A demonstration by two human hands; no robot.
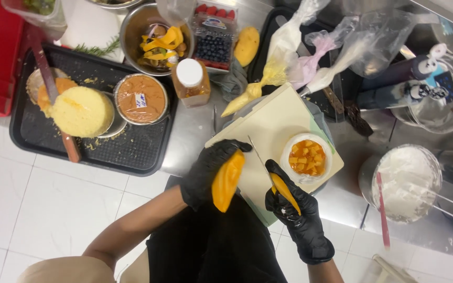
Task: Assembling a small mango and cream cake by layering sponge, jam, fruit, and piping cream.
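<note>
Gripping peeled orange mango piece, left hand fingers wrapped around it; right hand fingers clamped on yellow-handled knife.

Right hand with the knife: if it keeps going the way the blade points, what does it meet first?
Probably the cutting board. The right hand aims the knife up and left, just past the mango piece in the left hand; depth is unclear.
</note>
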